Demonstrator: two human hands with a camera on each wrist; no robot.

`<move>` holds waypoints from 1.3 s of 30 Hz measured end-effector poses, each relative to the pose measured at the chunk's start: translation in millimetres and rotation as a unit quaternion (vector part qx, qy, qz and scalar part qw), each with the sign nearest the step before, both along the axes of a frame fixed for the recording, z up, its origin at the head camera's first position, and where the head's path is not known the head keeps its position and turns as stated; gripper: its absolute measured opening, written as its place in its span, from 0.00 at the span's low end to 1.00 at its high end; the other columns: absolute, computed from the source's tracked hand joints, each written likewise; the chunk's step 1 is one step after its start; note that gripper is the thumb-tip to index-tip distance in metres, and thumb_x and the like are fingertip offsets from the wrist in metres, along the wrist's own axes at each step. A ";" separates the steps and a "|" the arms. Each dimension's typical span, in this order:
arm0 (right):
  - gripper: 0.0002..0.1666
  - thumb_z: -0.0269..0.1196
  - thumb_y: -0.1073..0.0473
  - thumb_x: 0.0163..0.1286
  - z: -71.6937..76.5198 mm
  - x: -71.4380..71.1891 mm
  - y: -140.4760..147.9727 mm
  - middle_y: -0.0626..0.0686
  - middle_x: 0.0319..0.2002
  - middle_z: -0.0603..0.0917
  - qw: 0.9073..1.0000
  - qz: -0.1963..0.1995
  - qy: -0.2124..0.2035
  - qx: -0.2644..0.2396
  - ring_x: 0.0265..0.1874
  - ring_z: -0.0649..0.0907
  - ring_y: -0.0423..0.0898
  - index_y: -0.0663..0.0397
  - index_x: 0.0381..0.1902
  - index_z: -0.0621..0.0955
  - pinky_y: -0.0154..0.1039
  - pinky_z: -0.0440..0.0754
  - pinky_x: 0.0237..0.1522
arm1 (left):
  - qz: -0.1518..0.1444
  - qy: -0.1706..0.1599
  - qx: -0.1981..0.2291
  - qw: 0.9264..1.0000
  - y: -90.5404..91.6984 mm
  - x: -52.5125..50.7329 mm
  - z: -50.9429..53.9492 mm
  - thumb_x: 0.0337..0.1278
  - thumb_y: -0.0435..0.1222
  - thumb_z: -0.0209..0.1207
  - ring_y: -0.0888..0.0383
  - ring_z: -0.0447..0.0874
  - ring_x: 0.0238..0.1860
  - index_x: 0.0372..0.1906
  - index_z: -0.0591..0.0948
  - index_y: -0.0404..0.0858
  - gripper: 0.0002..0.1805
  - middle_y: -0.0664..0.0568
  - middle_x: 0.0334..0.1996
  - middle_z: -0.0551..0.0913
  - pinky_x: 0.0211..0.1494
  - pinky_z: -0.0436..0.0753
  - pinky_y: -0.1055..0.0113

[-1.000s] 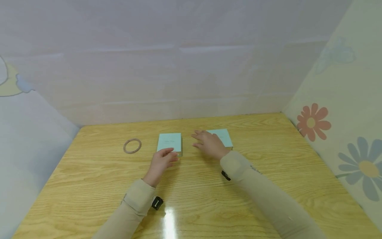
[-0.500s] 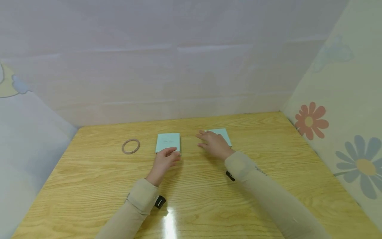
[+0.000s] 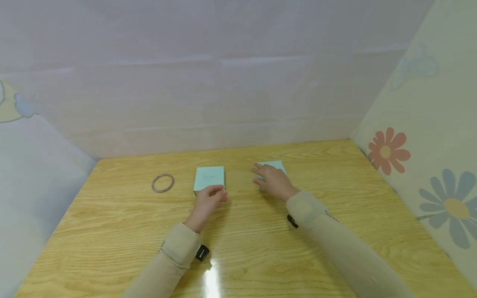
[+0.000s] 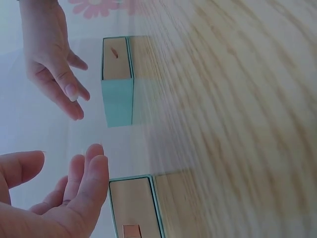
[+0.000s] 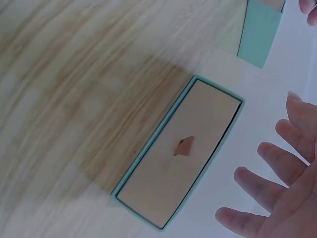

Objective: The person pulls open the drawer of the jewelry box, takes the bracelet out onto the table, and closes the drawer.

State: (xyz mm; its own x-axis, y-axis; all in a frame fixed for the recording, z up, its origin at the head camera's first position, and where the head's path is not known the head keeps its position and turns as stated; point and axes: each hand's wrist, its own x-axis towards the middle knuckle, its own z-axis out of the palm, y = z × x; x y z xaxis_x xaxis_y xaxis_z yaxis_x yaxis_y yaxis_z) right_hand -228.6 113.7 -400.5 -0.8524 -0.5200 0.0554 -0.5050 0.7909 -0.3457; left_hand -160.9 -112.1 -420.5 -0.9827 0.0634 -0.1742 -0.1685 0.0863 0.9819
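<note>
Two pale mint boxes lie on the wooden table in the head view. My left hand (image 3: 206, 205) hovers at the near edge of the left box (image 3: 209, 178), fingers relaxed, nothing held. My right hand (image 3: 275, 182) is above the right box (image 3: 275, 164) and hides part of its lid. From the right wrist view, that box (image 5: 181, 153) shows a beige front with a small brown tab, and the spread fingers (image 5: 260, 188) stay apart from it. The left wrist view shows the left hand (image 4: 64, 203) beside the left box (image 4: 131, 203), also without contact.
A thin brownish ring (image 3: 153, 184), like a bangle, lies flat to the left of the boxes. Pale cloth walls stand behind and on both sides of the wooden table (image 3: 112, 231); the right wall (image 3: 406, 103) has printed flowers.
My right hand has shifted to the right, further over the right box. The left hand has moved slightly right along its box's near edge. Boxes and ring keep their places.
</note>
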 end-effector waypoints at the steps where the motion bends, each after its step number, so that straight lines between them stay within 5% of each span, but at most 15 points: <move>1: 0.26 0.59 0.56 0.73 -0.4 0.3 1.4 0.62 0.68 0.69 1.000 -0.001 -0.002 0.000 0.64 0.70 0.61 0.63 0.64 0.74 0.60 0.73 0.59 | 0.000 0.000 -0.002 1.000 0.5 -0.3 -0.3 0.71 0.33 0.53 0.38 0.79 0.52 0.62 0.71 0.23 0.22 0.30 0.52 0.78 0.56 0.78 0.46; 25: 0.25 0.61 0.57 0.71 -13.2 0.7 20.0 0.64 0.66 0.70 0.999 -0.022 0.019 -0.016 0.64 0.70 0.63 0.66 0.61 0.76 0.57 0.72 0.61 | -0.020 -0.004 -0.009 1.000 7.9 3.7 6.4 0.71 0.34 0.53 0.39 0.80 0.52 0.63 0.70 0.23 0.23 0.31 0.53 0.78 0.57 0.78 0.47; 39: 0.26 0.60 0.57 0.72 -17.1 -5.1 27.0 0.65 0.68 0.67 0.999 -0.037 -0.011 -0.011 0.66 0.67 0.65 0.66 0.64 0.74 0.57 0.72 0.60 | -0.020 -0.006 -0.009 1.000 11.7 3.4 2.7 0.71 0.34 0.53 0.40 0.81 0.50 0.62 0.70 0.23 0.23 0.32 0.52 0.78 0.55 0.79 0.48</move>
State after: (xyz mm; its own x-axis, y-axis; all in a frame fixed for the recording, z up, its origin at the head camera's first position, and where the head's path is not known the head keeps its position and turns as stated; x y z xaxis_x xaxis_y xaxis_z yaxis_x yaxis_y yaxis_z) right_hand -233.7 140.6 -417.6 -0.8898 -0.4538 0.0476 -0.4373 0.8182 -0.3732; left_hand -157.5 -100.4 -417.8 -0.9773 0.0988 -0.1874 -0.1763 0.1115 0.9780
